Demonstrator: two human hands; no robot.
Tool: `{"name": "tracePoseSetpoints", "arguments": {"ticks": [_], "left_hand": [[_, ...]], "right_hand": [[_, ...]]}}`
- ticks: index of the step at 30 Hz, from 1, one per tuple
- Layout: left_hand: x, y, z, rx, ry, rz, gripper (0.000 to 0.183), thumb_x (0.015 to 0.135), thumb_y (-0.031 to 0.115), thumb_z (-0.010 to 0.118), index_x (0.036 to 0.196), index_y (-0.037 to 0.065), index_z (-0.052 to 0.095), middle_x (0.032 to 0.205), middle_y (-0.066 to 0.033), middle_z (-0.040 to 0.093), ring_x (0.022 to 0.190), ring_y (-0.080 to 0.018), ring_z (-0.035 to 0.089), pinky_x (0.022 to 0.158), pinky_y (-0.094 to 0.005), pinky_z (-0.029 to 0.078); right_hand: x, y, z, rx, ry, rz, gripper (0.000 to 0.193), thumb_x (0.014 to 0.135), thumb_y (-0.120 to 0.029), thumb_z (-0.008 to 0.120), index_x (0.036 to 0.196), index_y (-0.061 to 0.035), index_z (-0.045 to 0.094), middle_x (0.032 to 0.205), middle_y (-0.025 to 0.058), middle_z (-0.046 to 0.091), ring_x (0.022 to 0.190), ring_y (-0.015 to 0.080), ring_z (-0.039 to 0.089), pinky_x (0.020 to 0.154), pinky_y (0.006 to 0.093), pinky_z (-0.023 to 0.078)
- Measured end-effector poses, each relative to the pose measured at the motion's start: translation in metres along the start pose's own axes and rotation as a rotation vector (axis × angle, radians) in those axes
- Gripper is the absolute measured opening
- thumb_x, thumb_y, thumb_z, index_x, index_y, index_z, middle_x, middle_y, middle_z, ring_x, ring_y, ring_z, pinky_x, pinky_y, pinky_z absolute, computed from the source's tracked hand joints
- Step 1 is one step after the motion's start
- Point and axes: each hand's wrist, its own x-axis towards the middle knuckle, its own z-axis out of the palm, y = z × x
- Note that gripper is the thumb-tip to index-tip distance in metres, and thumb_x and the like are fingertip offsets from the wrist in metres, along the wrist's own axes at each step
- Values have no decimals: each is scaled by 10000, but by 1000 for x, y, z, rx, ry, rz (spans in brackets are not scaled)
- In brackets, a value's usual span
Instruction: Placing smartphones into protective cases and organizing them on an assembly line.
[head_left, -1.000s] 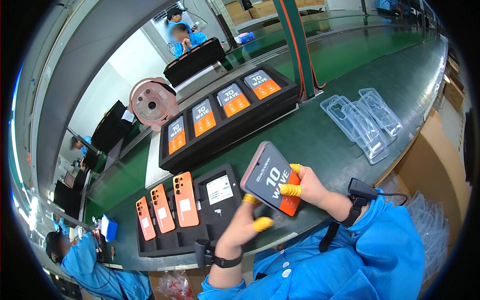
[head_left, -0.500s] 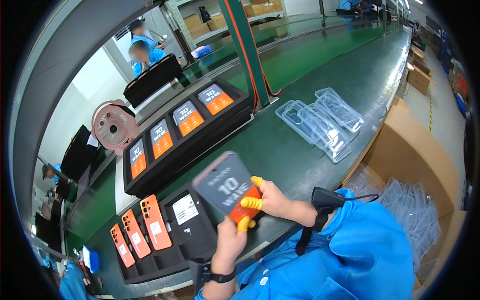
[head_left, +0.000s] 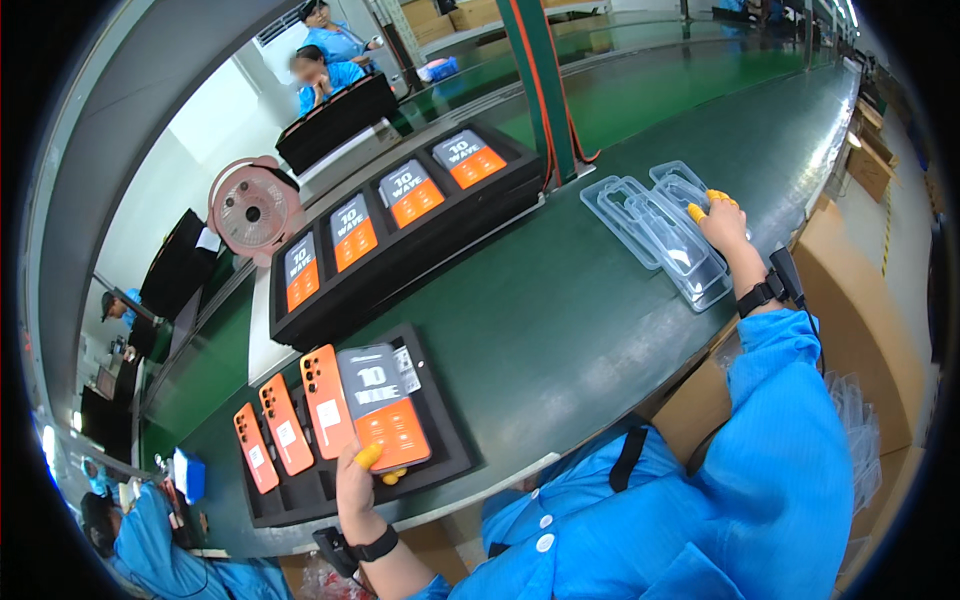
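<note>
My left hand (head_left: 358,480), with yellow finger cots, holds a smartphone (head_left: 385,400) whose front film is grey above and orange below. The phone is tilted over the right end of a black foam tray (head_left: 450,440). Three orange smartphones (head_left: 323,400) stand in that tray to its left, backs up, each with a white label. At the right, my right hand (head_left: 722,222) has its cotted fingers bent round the edge of a clear phone case (head_left: 672,172). Other clear phone cases (head_left: 650,235) overlap on the green table beside it; the underside of the grip is hidden.
A second black tray (head_left: 400,240) holds several phones with grey and orange fronts. Behind it stand a pink fan (head_left: 255,212) and a green post (head_left: 540,90) with red cables. A cardboard box (head_left: 870,330) with clear plastic pieces is at the right. Other people sit beyond.
My right hand has let go of the phone and moved right to the clear cases. My left hand has brought the phone left and down to the near tray. The view has shifted.
</note>
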Motion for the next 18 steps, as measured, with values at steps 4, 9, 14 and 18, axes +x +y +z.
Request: {"name": "tracePoseSetpoints", "arguments": {"ticks": [4,9,14,18], "left_hand": [[10,9,9,226,-172,-63,202,881,140,519,996,-17,574,840,-88,626,702,-156,592,622,-260,459],[-1,8,37,585,128,166,277,886,113,525,1101,-60,509,977,-113,605,907,-199,569,813,-296,423],[2,6,21,1188,607,564,462,857,143,571,1237,-70,417,1166,-242,512,1115,-370,467,948,-392,364],[13,18,-3,1308,738,442,403,846,157,570,1145,-99,481,1168,-271,495,1076,-425,456,926,-449,364]], "right_hand": [[-23,-35,-7,-20,4,-91,611,826,-460,534,1252,-26,476,1225,170,525,1169,317,466,962,443,351],[-28,-40,-7,51,285,-190,569,811,-413,583,1216,-21,508,1198,166,538,1151,314,477,960,460,346],[-63,-58,-52,373,407,-474,463,747,-277,685,1115,-25,558,1159,173,549,1109,341,492,954,423,379],[-103,-86,-61,476,326,-697,408,700,-240,716,1023,-24,594,1109,159,568,1066,337,511,924,416,401]]}}
